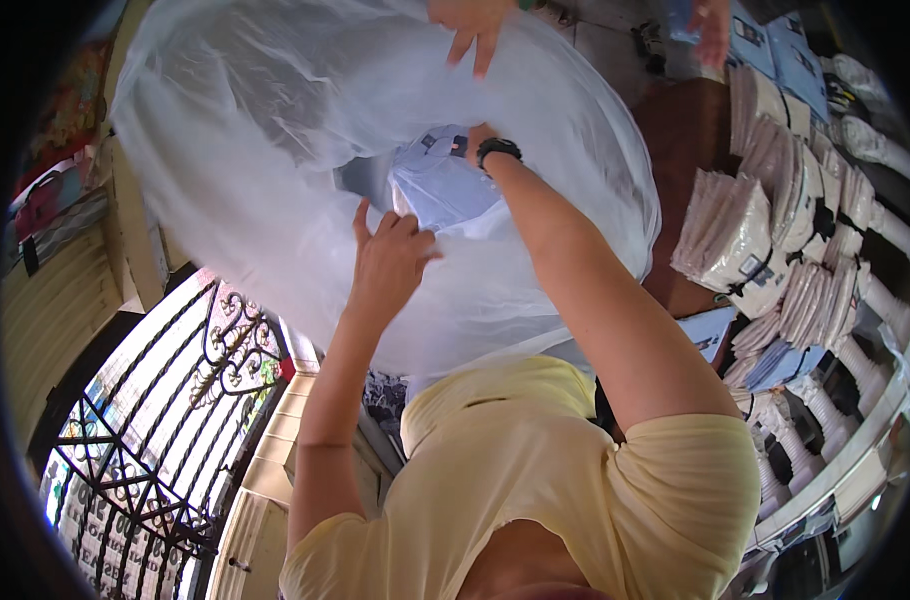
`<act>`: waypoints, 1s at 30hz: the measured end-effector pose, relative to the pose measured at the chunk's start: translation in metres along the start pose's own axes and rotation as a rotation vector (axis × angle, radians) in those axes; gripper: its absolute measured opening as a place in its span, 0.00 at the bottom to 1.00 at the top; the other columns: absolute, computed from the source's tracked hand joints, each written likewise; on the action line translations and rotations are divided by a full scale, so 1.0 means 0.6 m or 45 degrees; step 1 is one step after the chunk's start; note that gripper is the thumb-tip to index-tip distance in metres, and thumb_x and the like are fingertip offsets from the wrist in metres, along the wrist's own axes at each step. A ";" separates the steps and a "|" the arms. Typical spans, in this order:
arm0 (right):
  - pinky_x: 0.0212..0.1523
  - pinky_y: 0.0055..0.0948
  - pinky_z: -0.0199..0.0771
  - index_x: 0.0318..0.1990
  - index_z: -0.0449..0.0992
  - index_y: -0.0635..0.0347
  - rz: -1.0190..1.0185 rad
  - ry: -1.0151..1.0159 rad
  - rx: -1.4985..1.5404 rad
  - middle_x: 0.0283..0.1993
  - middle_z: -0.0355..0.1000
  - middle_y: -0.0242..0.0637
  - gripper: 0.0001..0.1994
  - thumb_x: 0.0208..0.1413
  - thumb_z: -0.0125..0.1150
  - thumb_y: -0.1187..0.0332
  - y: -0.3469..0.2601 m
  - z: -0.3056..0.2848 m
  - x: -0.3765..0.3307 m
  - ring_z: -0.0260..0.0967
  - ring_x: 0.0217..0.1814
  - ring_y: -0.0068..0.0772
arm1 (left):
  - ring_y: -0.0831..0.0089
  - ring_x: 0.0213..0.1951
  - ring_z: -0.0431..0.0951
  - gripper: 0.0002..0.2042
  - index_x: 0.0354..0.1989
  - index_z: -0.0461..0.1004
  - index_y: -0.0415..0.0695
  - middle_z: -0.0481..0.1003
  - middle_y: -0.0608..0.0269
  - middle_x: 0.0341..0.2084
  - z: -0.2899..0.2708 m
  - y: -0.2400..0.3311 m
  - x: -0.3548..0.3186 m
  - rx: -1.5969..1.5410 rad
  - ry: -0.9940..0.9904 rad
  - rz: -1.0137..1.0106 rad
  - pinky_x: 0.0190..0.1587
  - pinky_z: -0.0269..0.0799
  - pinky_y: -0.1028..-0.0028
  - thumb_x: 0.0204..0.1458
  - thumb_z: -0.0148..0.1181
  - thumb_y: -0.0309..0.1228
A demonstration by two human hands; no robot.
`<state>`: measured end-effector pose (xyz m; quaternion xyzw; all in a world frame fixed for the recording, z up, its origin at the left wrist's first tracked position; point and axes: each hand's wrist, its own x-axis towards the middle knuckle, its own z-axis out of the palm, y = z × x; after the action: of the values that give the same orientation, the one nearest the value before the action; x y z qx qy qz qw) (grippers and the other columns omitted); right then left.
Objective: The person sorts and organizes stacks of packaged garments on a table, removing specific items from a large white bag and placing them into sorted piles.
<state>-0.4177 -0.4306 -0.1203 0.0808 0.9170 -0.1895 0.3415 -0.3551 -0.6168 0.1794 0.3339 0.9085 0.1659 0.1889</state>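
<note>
A big translucent white plastic bag (pixel 275 200) spreads in front of me, its mouth open toward me. Inside it lies a light blue folded garment (pixel 445 185) in clear wrapping, with small dark labels. My right hand (pixel 481 143), below a black wristwatch, reaches into the bag at the garment's upper right edge; its fingers are mostly hidden, so its grip is unclear. At the near rim of the opening is my left hand (pixel 393 255), fingers apart, the index stretched out and the others bent. Another person's hand (pixel 472 30) rests against the bag's far side.
Several stacks of wrapped white garments (pixel 740 235) stand at right, beside a brown surface (pixel 685 140). Wrapped blue garments (pixel 775 55) lie at the far right, near the other person's second hand (pixel 712 32). A black wrought-iron gate (pixel 165 430) is at lower left.
</note>
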 end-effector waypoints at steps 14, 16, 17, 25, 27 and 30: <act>0.57 0.39 0.67 0.52 0.71 0.57 -0.180 -0.227 0.155 0.56 0.68 0.50 0.31 0.43 0.69 0.47 -0.010 -0.006 -0.021 0.65 0.59 0.50 | 0.68 0.42 0.70 0.07 0.27 0.77 0.46 0.68 0.68 0.27 -0.008 0.060 -0.069 -0.197 0.010 -0.086 0.64 0.46 0.45 0.38 0.68 0.27; 0.58 0.40 0.67 0.50 0.72 0.56 -0.269 -0.282 -0.076 0.57 0.67 0.49 0.32 0.39 0.69 0.47 -0.052 -0.031 -0.068 0.65 0.59 0.49 | 0.67 0.42 0.71 0.07 0.28 0.77 0.46 0.69 0.67 0.28 -0.004 0.064 -0.077 -0.191 0.016 -0.077 0.63 0.47 0.45 0.39 0.68 0.27; 0.56 0.40 0.68 0.49 0.74 0.56 -0.384 -0.276 -0.301 0.55 0.69 0.47 0.28 0.41 0.67 0.51 -0.076 -0.055 -0.106 0.67 0.58 0.47 | 0.67 0.43 0.71 0.07 0.28 0.77 0.46 0.70 0.66 0.29 -0.002 0.070 -0.078 -0.163 0.003 -0.076 0.63 0.47 0.46 0.40 0.67 0.28; 0.47 0.37 0.74 0.40 0.80 0.56 -0.506 0.047 -0.170 0.48 0.74 0.45 0.14 0.45 0.54 0.76 -0.084 -0.246 -0.403 0.73 0.50 0.46 | 0.62 0.48 0.69 0.10 0.39 0.75 0.46 0.72 0.61 0.37 0.023 0.138 -0.099 0.258 -0.386 -0.036 0.59 0.51 0.42 0.54 0.56 0.36; 0.47 0.35 0.74 0.37 0.79 0.58 -0.560 0.536 0.155 0.48 0.73 0.44 0.12 0.45 0.52 0.77 -0.031 -0.287 -0.539 0.73 0.47 0.47 | 0.61 0.50 0.69 0.11 0.42 0.74 0.46 0.72 0.61 0.39 0.041 0.140 -0.105 0.368 -0.458 -0.062 0.57 0.51 0.38 0.56 0.53 0.37; 0.50 0.34 0.72 0.40 0.79 0.58 -0.702 0.994 0.679 0.46 0.73 0.42 0.13 0.48 0.51 0.76 0.070 -0.315 -0.714 0.71 0.47 0.47 | 0.59 0.54 0.68 0.14 0.46 0.73 0.45 0.72 0.59 0.45 0.046 0.152 -0.084 0.356 -0.463 -0.050 0.57 0.48 0.34 0.59 0.48 0.39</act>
<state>-0.1960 -0.3240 0.2801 -0.0145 0.8830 -0.4539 -0.1187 -0.2575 -0.5797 0.2062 0.3635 0.8799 -0.0282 0.3046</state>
